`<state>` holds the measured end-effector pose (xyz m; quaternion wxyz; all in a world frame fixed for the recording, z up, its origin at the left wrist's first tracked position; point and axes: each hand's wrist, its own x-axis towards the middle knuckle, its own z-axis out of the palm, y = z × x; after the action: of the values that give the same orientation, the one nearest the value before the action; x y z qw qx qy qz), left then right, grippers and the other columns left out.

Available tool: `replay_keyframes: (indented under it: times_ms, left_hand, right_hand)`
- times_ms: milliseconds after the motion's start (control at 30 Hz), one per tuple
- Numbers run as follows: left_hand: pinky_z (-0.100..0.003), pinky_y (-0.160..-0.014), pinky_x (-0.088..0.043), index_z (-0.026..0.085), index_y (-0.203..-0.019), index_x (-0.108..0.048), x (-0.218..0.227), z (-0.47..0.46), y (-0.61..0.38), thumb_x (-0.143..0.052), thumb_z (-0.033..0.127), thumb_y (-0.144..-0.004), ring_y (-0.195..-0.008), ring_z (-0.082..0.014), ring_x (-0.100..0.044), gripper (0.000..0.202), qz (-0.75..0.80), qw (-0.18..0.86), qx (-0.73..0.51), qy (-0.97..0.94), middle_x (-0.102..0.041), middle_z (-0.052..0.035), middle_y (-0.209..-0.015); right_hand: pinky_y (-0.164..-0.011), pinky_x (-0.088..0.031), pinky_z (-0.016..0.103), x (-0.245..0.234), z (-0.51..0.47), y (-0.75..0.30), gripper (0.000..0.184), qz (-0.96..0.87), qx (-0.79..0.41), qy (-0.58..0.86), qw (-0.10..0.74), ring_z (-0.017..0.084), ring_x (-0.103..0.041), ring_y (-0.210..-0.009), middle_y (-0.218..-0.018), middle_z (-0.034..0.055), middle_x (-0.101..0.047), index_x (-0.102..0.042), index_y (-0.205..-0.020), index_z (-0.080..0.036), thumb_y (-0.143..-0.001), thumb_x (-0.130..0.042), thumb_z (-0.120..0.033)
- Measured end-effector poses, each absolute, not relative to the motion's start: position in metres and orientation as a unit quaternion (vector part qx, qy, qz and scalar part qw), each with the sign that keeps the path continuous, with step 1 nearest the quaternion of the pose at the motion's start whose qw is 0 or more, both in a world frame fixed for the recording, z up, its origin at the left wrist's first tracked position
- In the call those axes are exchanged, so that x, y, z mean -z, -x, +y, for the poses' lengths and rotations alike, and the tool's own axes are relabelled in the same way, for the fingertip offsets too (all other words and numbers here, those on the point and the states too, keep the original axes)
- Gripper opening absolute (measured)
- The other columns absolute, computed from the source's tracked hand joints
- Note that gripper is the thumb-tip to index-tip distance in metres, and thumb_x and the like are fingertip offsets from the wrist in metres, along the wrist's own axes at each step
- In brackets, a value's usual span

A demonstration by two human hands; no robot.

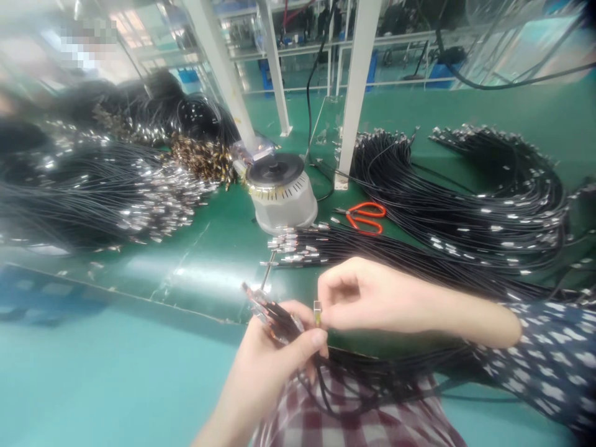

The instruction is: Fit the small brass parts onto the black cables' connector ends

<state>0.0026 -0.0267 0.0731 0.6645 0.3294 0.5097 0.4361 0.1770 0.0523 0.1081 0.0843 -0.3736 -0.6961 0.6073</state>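
A bunch of black cables [282, 318] with bare metal ends is wrapped in my left hand [274, 357], its thumb pressed across the bunch. One small metal cable connector [317, 309] stands up between my two hands, above the left thumb tip. My right hand [358, 295] is closed in a pinch against the side of this connector; its fingertips are partly hidden. From my left hand the cables' tails [372, 372] hang over my lap and run right. A thin metal rod [269, 272] rises just behind the bunch.
Beyond my hands lie a row of cables [344, 245], orange-handled scissors [365, 217] and a round white device with a black top [284, 198]. Large cable heaps lie left [93, 186] and right [488, 211]. White posts [356, 93] rise from the green tabletop [209, 248].
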Motion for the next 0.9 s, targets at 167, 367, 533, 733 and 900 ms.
replay_keyframes:
  times_ms: [167,367,533,733,900]
  left_hand:
    - [-0.018,-0.043,-0.045,0.016,-0.07,-0.064,-0.073,-0.029,-0.005,-0.078,0.037,-0.073,-0.042,-0.0086,-0.052,0.026,0.523,0.648,-0.444,-0.33,-0.066,-0.001,-0.054]
    - [-0.018,-0.044,-0.042,0.015,-0.07,-0.067,-0.069,-0.031,-0.007,-0.076,0.033,-0.075,-0.047,-0.0099,-0.053,0.02,0.53,0.629,-0.482,-0.303,-0.066,-0.0018,-0.055]
    - [-0.018,-0.043,-0.041,0.015,-0.068,-0.067,-0.071,-0.03,-0.008,-0.075,0.033,-0.075,-0.044,-0.0089,-0.05,0.021,0.53,0.622,-0.494,-0.296,-0.066,-0.0015,-0.054]
    - [-0.019,-0.043,-0.039,0.015,-0.067,-0.067,-0.071,-0.03,-0.009,-0.077,0.032,-0.073,-0.047,-0.0106,-0.053,0.021,0.527,0.618,-0.501,-0.297,-0.065,-0.0013,-0.054]
    - [-0.019,-0.043,-0.039,0.015,-0.066,-0.067,-0.069,-0.028,-0.006,-0.078,0.034,-0.073,-0.045,-0.0083,-0.047,0.024,0.517,0.63,-0.485,-0.315,-0.063,-0.0001,-0.053]
  right_hand:
    - [-0.048,-0.032,0.019,-0.109,0.049,-0.175,0.008,-0.702,-0.596,0.378,0.093,0.008,-0.041,-0.054,-0.057,-0.0056,-0.05,-0.059,-0.066,-0.016,-0.073,-0.059,-0.02]
    - [-0.053,-0.037,0.021,-0.103,0.047,-0.179,0.014,-0.637,-0.648,0.398,0.125,0.01,-0.047,-0.056,-0.059,-0.002,-0.057,-0.068,-0.071,-0.012,-0.076,-0.065,-0.026]
    - [-0.058,-0.041,0.023,-0.087,0.038,-0.181,0.025,-0.584,-0.653,0.426,0.228,0.011,-0.051,-0.059,-0.062,-0.0004,-0.06,-0.071,-0.081,-0.012,-0.082,-0.064,-0.036]
    - [-0.062,-0.047,0.027,-0.083,0.019,-0.171,0.028,-0.548,-0.673,0.408,0.282,0.016,-0.06,-0.064,-0.066,0.0034,-0.068,-0.067,-0.076,-0.014,-0.077,-0.072,-0.042]
    - [-0.061,-0.047,0.027,-0.085,0.018,-0.168,0.023,-0.544,-0.664,0.427,0.282,0.016,-0.06,-0.064,-0.065,0.0033,-0.068,-0.067,-0.071,-0.015,-0.077,-0.072,-0.036]
